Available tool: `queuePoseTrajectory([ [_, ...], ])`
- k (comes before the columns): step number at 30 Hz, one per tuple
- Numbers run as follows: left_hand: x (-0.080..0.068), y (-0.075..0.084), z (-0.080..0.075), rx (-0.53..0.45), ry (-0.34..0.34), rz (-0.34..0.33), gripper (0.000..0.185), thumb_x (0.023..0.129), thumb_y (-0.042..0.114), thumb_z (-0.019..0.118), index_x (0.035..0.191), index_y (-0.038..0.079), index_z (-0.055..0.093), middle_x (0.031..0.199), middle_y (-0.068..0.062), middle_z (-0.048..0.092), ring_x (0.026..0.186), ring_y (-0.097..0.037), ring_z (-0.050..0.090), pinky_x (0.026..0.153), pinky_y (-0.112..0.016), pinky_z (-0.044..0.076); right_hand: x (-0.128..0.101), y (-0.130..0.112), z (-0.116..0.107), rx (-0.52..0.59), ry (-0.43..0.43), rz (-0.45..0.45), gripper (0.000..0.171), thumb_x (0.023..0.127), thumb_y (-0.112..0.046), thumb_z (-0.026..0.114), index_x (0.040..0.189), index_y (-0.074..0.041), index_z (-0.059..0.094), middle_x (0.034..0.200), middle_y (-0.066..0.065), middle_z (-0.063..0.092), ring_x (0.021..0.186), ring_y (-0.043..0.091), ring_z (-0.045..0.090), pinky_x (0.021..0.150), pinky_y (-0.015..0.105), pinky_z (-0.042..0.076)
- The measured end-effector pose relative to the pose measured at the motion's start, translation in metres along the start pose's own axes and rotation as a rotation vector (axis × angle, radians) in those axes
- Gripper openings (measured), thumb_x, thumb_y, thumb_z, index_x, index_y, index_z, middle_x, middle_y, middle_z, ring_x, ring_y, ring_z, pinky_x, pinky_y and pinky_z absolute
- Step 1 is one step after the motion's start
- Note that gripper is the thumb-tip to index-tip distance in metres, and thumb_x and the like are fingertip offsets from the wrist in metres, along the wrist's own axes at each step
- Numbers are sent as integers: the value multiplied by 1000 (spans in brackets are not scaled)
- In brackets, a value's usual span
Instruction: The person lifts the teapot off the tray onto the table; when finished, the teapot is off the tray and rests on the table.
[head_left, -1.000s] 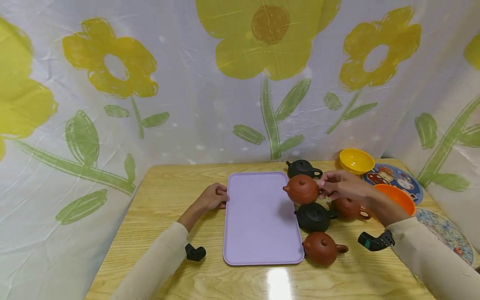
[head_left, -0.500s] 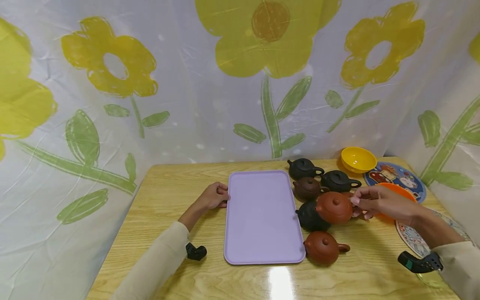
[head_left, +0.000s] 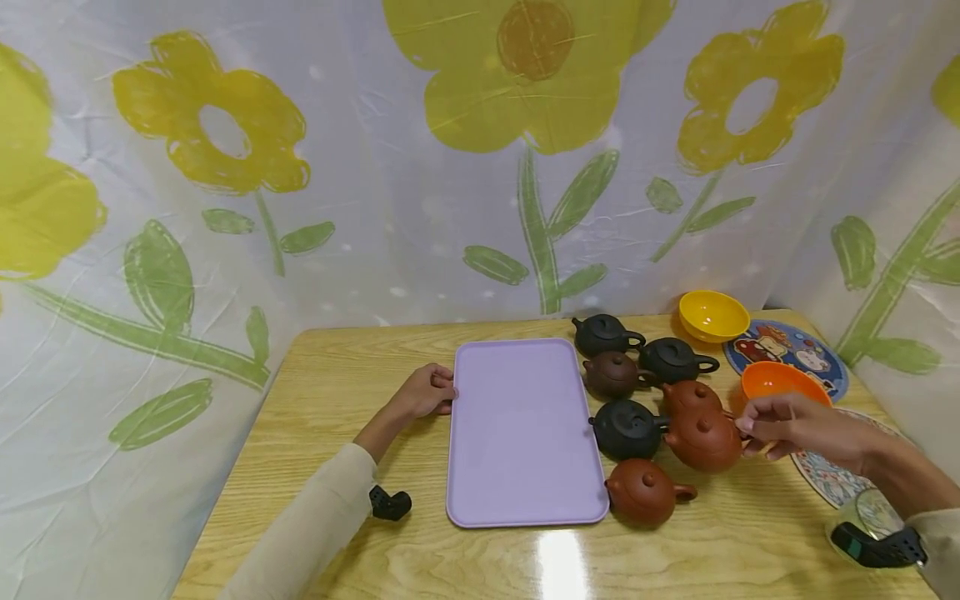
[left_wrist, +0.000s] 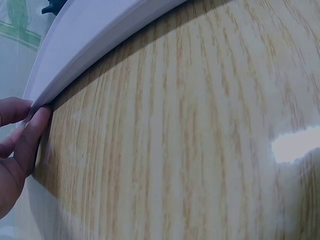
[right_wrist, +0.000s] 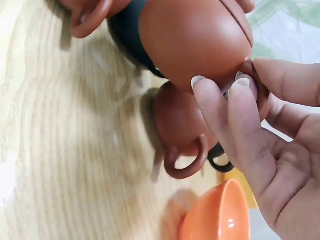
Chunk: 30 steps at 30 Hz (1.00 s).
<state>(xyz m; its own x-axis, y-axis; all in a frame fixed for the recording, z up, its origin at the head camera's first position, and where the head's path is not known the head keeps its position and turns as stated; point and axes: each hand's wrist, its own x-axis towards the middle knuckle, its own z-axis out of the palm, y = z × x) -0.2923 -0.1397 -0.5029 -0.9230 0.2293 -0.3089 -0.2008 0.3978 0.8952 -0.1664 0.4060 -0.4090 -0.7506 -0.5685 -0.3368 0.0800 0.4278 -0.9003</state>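
My right hand pinches the handle of a reddish-brown teapot, which also fills the top of the right wrist view. This teapot overlaps another reddish one behind it. With thumb and fingertips, my left hand grips the left rim of a lilac tray; the left wrist view shows the fingers at that rim. Along the tray's right side stand a black teapot, a dark brown teapot and a reddish teapot near the front.
Two more black teapots, one at the back and one beside it, stand near the yellow bowl. An orange bowl lies behind my right hand, by a blue patterned mat. A clear glass stands near my right wrist.
My right hand has carried the reddish teapot from the tray's upper right edge to the right and toward me, uncovering the dark brown teapot. The left hand stays at the tray.
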Motion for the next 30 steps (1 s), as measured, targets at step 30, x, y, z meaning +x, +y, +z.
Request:
queuePoseTrajectory([
  [30, 1, -1, 0, 9, 13, 3, 36, 95, 3, 64, 129, -5, 51, 113, -17, 57, 85, -18, 64, 73, -29, 63, 9, 12, 12, 38, -12, 202, 28, 107, -19, 49, 109, 7, 58, 100, 5, 64, 92, 21, 69, 77, 33, 61],
])
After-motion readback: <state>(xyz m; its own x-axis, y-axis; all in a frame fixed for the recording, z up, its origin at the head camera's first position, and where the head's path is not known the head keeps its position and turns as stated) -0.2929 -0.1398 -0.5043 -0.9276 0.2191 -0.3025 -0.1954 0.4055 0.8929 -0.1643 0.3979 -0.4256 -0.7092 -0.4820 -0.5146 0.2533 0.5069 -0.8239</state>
